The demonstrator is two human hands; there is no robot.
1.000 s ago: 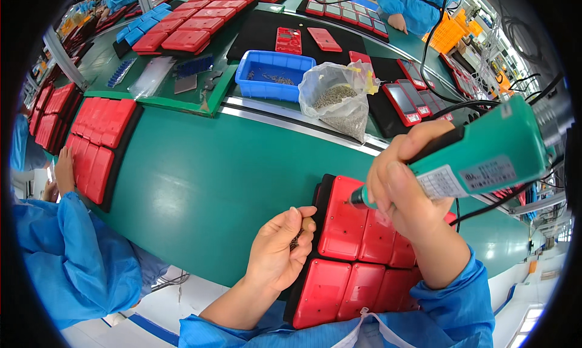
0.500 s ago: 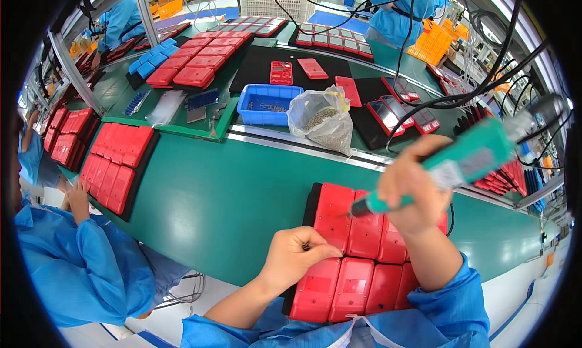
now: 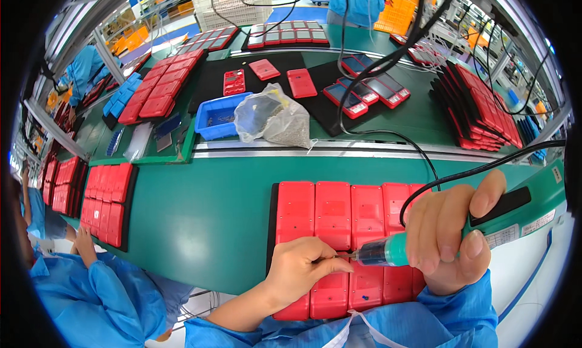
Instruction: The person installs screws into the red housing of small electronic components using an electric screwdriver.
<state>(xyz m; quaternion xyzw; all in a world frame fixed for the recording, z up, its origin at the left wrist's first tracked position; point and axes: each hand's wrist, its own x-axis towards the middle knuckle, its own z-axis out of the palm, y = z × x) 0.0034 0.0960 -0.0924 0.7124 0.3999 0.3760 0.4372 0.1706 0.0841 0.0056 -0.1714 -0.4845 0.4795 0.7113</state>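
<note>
My right hand [image 3: 451, 227] is wrapped round a green electric screwdriver [image 3: 397, 250], held almost level with its dark nose to the left. The thumb and forefinger of my left hand [image 3: 303, 269] are pinched together at the driver's bit; what they hold is too small to make out. Beneath both hands lie two rows of red plastic cases [image 3: 332, 211] on a black pad [image 3: 272, 227]. A small dark screw [image 3: 365, 297] shows on a case in the near row. My right hand and the driver hide part of the cases on the right.
Beyond the rail [image 3: 242, 152] stand a blue bin [image 3: 209, 131] and a clear bag of screws [image 3: 285, 123]. Black cables [image 3: 418, 148] hang on the right. Stacked red cases [image 3: 485, 105] stand far right. At left, a co-worker's hand [image 3: 85, 245] touches more red cases [image 3: 106, 199].
The screwdriver has swung down from a raised, blurred position, and its tip has come to my left fingertips. My left hand has moved slightly right and lower. The head view has shifted right.
</note>
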